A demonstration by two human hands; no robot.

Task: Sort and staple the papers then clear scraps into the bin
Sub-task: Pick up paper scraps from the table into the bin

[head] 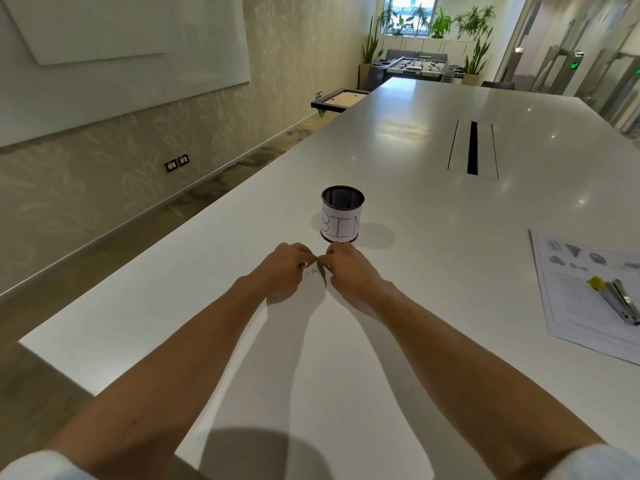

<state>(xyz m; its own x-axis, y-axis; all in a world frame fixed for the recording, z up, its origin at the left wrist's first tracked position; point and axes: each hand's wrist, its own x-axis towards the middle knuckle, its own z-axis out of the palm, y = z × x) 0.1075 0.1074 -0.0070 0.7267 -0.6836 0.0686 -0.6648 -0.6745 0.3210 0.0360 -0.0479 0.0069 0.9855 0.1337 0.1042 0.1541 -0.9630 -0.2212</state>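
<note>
While both hands [313, 268] meet over scraps [311, 272], the bin [342, 218] stands beyond.

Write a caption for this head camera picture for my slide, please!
Both hands, left and right, gather tiny scraps before the bin; stapler rests on papers.

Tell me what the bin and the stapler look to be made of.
Bin: likely black metal mesh, going by the fine grid inside its rim, wrapped in a white paper label with handwritten letters. Stapler: seemingly bright shiny metal, with a yellow, probably plastic, end; it lies on the papers.
</note>
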